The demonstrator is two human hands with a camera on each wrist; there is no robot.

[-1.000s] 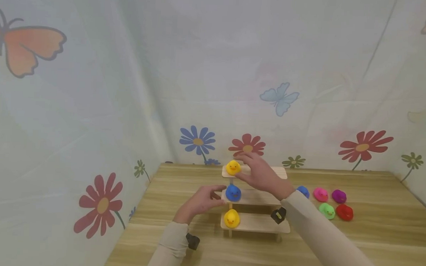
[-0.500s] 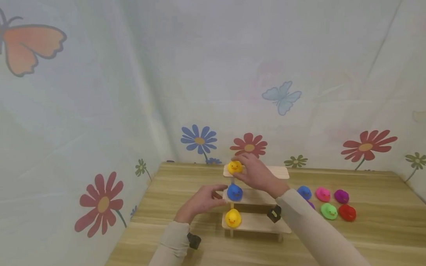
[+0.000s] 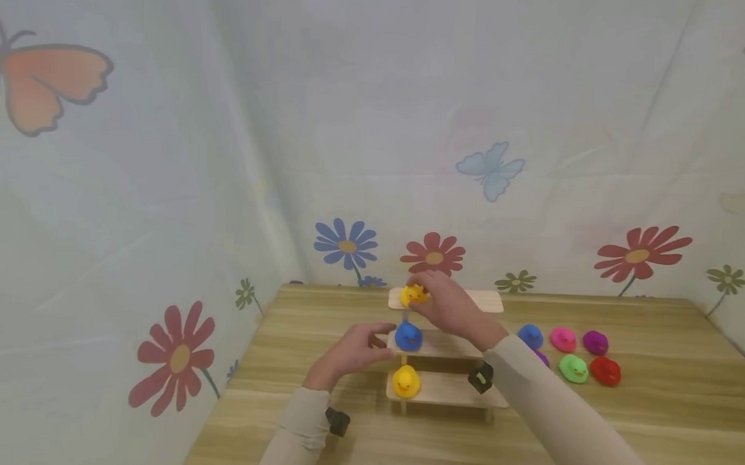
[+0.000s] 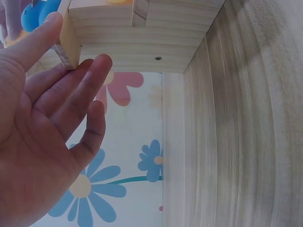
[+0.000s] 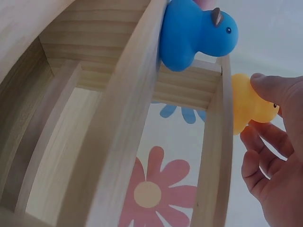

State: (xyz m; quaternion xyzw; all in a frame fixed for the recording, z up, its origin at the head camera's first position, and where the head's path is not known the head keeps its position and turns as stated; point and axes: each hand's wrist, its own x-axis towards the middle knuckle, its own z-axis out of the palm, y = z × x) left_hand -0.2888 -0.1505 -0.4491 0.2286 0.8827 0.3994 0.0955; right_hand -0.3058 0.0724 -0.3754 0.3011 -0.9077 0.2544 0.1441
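On the top tier of a small wooden three-tier stand (image 3: pixel 447 393), my right hand (image 3: pixel 449 305) pinches a yellow rubber duck (image 3: pixel 411 296) between thumb and fingers. The right wrist view shows that yellow duck (image 5: pixel 248 105) against the shelf board, with the right thumb on its upper side. My left hand (image 3: pixel 351 355) is at the left end of the middle tier, thumb and fingers apart around the board's end (image 4: pixel 70 49). A blue duck (image 3: pixel 408 337) sits beside its fingertips and is not gripped. Another yellow duck (image 3: pixel 406 382) stands on the lowest tier's left end.
Right of the stand on the wooden table (image 3: pixel 667 434) are loose ducks: blue (image 3: pixel 531 335), pink (image 3: pixel 563 339), magenta (image 3: pixel 595 343), green (image 3: pixel 574 369), red (image 3: pixel 606 371), and a purple one (image 3: pixel 540 359) partly behind the right sleeve. A flowered curtain (image 3: pixel 376 123) hangs behind.
My right thumb and fingers have closed in on the top yellow duck, which has shifted slightly right and turned. My left hand stays at the middle tier's end.
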